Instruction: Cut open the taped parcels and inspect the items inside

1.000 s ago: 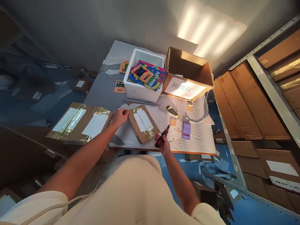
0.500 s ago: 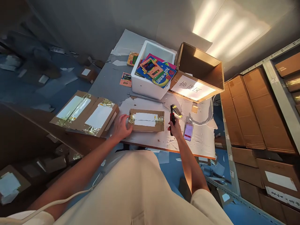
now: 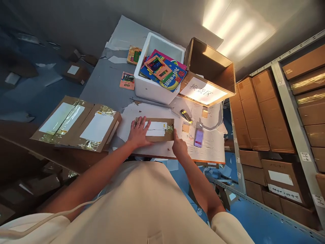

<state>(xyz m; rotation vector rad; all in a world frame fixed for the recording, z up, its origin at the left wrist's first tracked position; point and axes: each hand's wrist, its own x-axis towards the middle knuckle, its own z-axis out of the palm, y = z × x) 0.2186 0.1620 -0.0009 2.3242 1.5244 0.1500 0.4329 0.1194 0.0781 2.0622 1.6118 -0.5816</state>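
Note:
A small taped cardboard box (image 3: 158,138) with a white label lies flat near the front of the table. My left hand (image 3: 139,133) rests on its left part, fingers spread over the top. At the box's right end is my right hand (image 3: 179,145), index finger stretched along the edge and the other fingers curled. The red and black utility knife seen there earlier is hidden by the hand now; it shows nowhere on the table. A yellow and black cutter (image 3: 186,116) and a phone (image 3: 199,137) lie to the right.
A larger taped box (image 3: 73,122) stands at the table's left. Behind are a white foam box (image 3: 154,91) with books and an open carton (image 3: 189,79) bearing a handwritten sign. Cartons fill the metal shelf (image 3: 291,112) on the right. Scraps litter the floor.
My left hand has moved from the box's left end onto its top. My right hand, which held the utility knife upright, has moved left to the box's right end. The view has shifted slightly.

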